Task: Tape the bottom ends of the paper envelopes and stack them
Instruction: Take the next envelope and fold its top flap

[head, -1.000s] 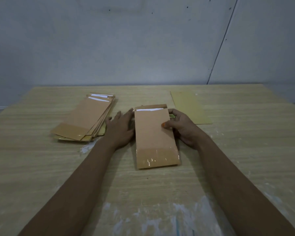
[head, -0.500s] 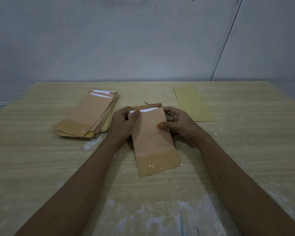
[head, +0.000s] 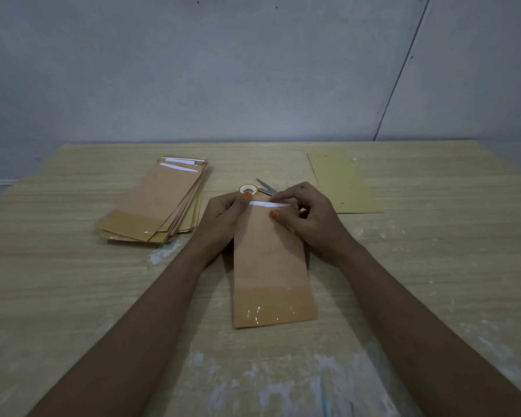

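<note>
Holding the brown envelope (head: 269,266) by its far end, your left hand (head: 223,219) and right hand (head: 309,219) both pinch it with thumbs on top. Its taped end lies near you on the table (head: 73,296). A stack of envelopes (head: 160,203) sits to the left.

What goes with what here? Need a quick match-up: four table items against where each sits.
Things:
1. envelope stack
2. tape roll
3. yellow-green sheet
4. taped envelope

Places:
A. far right of the table
B. held at its top by the left hand and right hand
C. left of the hands
D. just beyond the left thumb, beside the scissors

Pairs: 1-C, 2-D, 3-A, 4-B
</note>
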Motion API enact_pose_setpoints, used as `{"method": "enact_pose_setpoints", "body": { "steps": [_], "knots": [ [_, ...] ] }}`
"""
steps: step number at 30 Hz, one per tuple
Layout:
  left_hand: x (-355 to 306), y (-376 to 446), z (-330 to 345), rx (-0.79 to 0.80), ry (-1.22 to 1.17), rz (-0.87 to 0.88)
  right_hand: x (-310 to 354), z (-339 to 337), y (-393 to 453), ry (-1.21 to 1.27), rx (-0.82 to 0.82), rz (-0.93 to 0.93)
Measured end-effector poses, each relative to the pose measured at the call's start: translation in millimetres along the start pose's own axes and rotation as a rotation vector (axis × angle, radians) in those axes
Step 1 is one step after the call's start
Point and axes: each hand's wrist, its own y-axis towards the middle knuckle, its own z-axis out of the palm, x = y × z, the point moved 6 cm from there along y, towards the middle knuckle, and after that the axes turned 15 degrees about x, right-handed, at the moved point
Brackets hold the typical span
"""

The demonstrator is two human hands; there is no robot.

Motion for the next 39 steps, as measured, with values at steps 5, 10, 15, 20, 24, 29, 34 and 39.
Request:
{"method": "enact_pose_setpoints", "body": {
  "steps": [5, 10, 15, 20, 24, 29, 34, 39],
  "knots": [
    [-0.8, -1.9, 2.3, 0.044, -0.006, -0.006, -5.5, 3.9, 2.0, 0.212, 0.027, 0.092],
    [-7.4, -3.1, 9.9, 0.108, -0.030, 0.024, -3.8, 5.9, 1.3, 0.245, 0.070, 0.153],
    [-6.7, -3.4, 8.0, 0.122, -0.020, 0.028, -0.8, 3.5, 1.4, 0.140, 0.072, 0.096],
    [0.4, -1.8, 7.6, 0.126, -0.075, 0.016, -1.8, -3.3, 3.3, 0.128, 0.023, 0.057],
    [0.9, -2.8, 8.9, 0.144, -0.099, 0.031, -0.9, -4.7, 3.5, 0.122, -0.011, 0.043],
    [0.8, -2.3, 8.3, 0.144, -0.090, 0.025, -5.0, -2.6, 2.9, 0.124, 0.015, 0.081],
    [-4.2, -3.5, 11.7, 0.157, -0.112, 0.067, -0.3, -4.3, 4.9, 0.081, -0.021, 0.023],
    [-6.0, -3.1, 10.3, 0.123, -0.156, 0.082, 4.2, -11.2, 6.6, -0.042, -0.084, -0.080]
  ]
}}
